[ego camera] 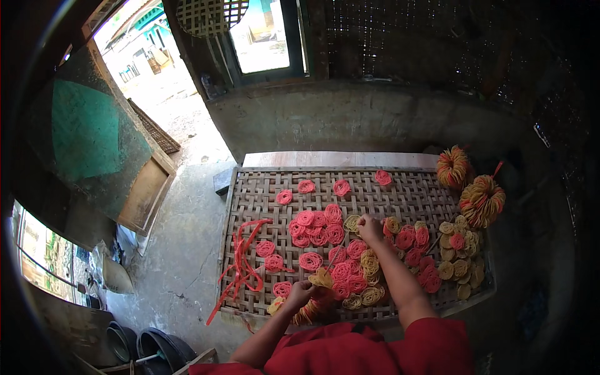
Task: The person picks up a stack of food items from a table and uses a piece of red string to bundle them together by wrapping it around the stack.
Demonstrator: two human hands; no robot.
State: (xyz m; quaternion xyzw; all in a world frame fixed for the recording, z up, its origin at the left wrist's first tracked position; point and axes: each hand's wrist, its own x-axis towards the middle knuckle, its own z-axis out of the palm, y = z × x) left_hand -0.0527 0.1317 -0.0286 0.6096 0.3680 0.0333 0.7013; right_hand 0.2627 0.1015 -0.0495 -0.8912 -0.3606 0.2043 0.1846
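Note:
In front of me lies a woven bamboo tray (262, 183) bearing many pink lattice crackers (318, 236) and yellowish ones (372, 295). Near the tray's front edge, my left hand (300, 294) grips a yellow cracker (321, 278). A thin rod (336, 258) slants up from that cracker towards my other hand. Below it hangs or lies a bunch of stacked crackers (307, 313), partly hidden by my arm and shirt. Around the middle of the tray, the fingers of my right hand (370, 228) close on the edge of another yellow cracker (351, 223).
Red plastic ribbons (243, 262) lie on the tray's left side. Two round strung bundles of crackers (483, 201) sit at its back right corner. A grey block (223, 181) stands left of the tray. Black basins (161, 344) are on the floor, near an open door (93, 136).

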